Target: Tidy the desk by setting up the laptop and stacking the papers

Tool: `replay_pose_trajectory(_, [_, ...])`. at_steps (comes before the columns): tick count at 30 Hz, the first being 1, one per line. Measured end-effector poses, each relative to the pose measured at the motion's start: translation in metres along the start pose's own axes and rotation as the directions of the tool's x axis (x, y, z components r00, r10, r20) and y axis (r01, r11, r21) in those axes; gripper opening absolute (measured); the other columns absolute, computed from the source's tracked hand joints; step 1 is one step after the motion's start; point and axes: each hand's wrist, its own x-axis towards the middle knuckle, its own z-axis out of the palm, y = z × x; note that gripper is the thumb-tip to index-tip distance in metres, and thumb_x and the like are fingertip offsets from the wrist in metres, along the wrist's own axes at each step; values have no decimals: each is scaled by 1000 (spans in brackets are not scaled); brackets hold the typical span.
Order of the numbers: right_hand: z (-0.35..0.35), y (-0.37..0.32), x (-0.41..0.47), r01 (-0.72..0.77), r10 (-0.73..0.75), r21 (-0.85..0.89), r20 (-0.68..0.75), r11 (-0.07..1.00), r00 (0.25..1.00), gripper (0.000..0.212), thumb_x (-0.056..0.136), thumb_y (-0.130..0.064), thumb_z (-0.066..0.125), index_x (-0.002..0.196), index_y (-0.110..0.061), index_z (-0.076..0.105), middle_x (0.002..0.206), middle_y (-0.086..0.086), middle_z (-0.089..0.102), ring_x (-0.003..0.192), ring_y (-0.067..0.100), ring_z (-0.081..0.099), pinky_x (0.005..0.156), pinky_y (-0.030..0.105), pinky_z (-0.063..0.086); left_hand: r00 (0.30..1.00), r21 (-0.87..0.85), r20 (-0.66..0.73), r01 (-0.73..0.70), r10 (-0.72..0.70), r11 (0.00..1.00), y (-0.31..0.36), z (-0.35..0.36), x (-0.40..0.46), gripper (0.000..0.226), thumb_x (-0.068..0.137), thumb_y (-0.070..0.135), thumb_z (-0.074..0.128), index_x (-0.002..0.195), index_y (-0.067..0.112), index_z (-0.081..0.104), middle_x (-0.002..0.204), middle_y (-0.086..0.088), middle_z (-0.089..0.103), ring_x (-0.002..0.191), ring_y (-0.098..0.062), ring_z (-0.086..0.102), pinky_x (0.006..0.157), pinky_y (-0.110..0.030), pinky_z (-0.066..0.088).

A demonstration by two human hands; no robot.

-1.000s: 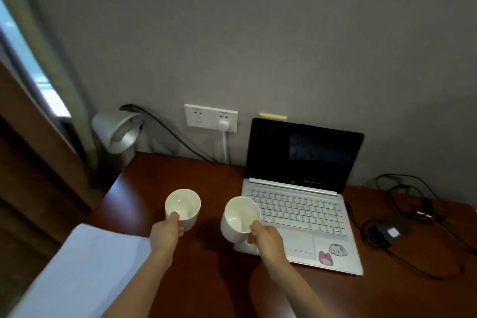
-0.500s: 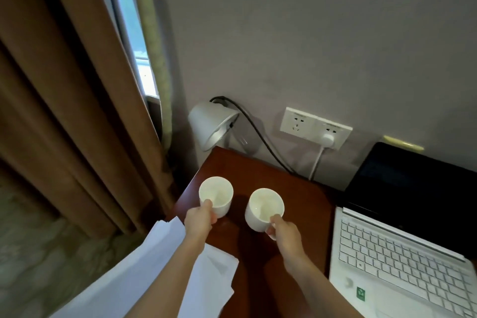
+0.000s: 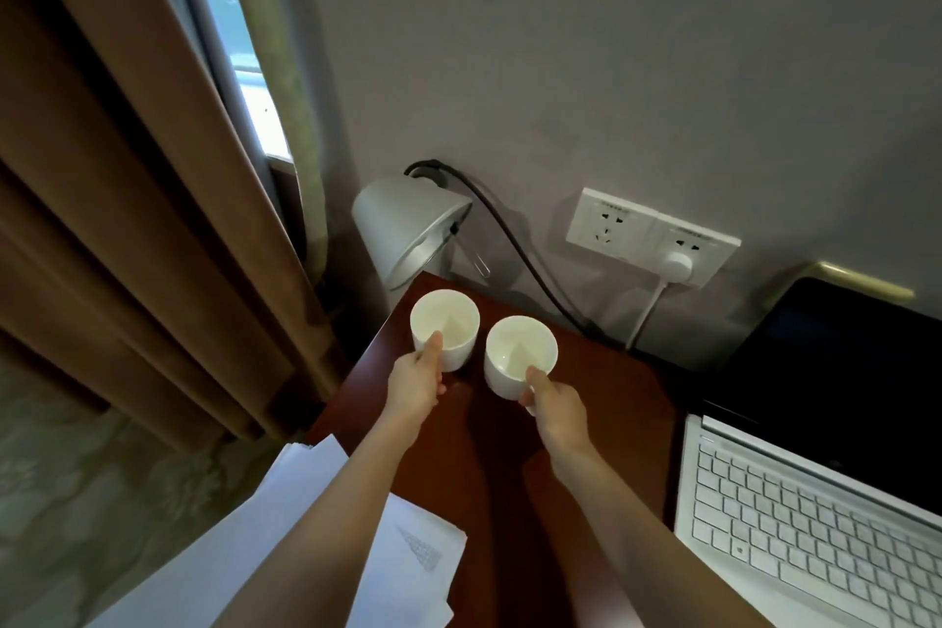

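Observation:
My left hand (image 3: 415, 382) grips a white mug (image 3: 444, 327) near the desk's far left corner. My right hand (image 3: 555, 405) holds a second white mug (image 3: 519, 356) just to its right; whether either mug rests on the wood I cannot tell. Both mugs look empty. The open white laptop (image 3: 810, 520) lies at the right, its dark screen up against the wall. A loose stack of white papers (image 3: 408, 556) sits at the desk's front left, partly under my left forearm and hanging over the edge.
The dark red wooden desk (image 3: 601, 398) ends just left of the mugs. A silver lamp (image 3: 408, 224) hangs over the back corner with a black cable. A wall socket (image 3: 650, 232) holds a white plug. Brown curtains (image 3: 127, 219) and a window fill the left.
Both hands have carried the mugs from in front of the laptop leftward to the desk's far left corner. The view has swung left, bringing the curtains into sight.

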Motion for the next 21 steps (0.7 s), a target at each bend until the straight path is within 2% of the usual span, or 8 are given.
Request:
replay_pose_trajectory(2, [4,-9,6,-9,9,20,12,1000,1000,36,97,-43,43,97,-10,60,102,6,60,93,18,54,79,31,34,1000,35,-14,-8,8,999,4,3,7,61,92,58,41,108,3,60,67,1,53,62,-12,52,57,-24,41])
replay_pose_trajectory(4, [7,-18,12,-3,3,22,26,1000,1000,40,97,-45,42,90,-10,59,106,9,61,96,21,54,80,32,34,1000,69,-22,-15,16,997,10,5,11,68,91,59,40,115,-1,58,69,-4,57,65,-15,56,60,-26,44])
replay_pose_trajectory(6, [9,-24,18,4,-4,18,37,1000,999,41,97,-46,41,84,-10,58,107,11,61,97,22,53,81,33,34,1000,84,-20,-17,19,996,16,6,17,70,90,61,40,121,1,57,98,-19,66,89,-27,64,77,-34,51])
replay_pose_trajectory(8, [11,-29,23,6,-7,27,41,1000,999,42,97,-46,42,75,-12,54,105,11,60,95,23,53,80,33,33,1000,94,-18,-5,7,996,21,7,21,69,90,61,40,123,2,56,119,-24,61,104,-33,61,89,-40,49])
replay_pose_trajectory(11, [15,-36,26,-9,7,49,48,999,999,45,97,-46,42,66,-14,51,92,7,60,91,22,51,81,33,31,1000,97,-16,2,0,995,28,8,24,68,90,61,40,126,5,53,113,-19,62,89,-24,59,78,-36,47])
replay_pose_trajectory(14, [19,-38,30,-20,17,62,46,998,999,48,96,-48,43,65,-13,53,85,4,58,84,18,50,82,34,30,1000,89,-26,14,-11,996,30,10,28,68,91,61,39,127,5,52,110,-15,62,87,-23,58,74,-33,46])
replay_pose_trajectory(18, [20,-38,25,-10,9,96,13,995,1000,41,93,-49,49,82,-11,57,86,3,57,79,16,50,78,32,33,999,54,-33,13,-11,998,33,10,22,57,92,57,41,113,7,58,81,-3,59,70,-15,55,57,-25,45])
replay_pose_trajectory(21, [17,-35,10,81,-79,87,-35,993,996,43,92,-46,54,91,-5,64,80,5,58,79,21,53,74,30,37,996,51,-64,-65,68,997,29,4,10,44,96,47,43,119,10,54,83,2,58,75,-11,59,59,-24,45])
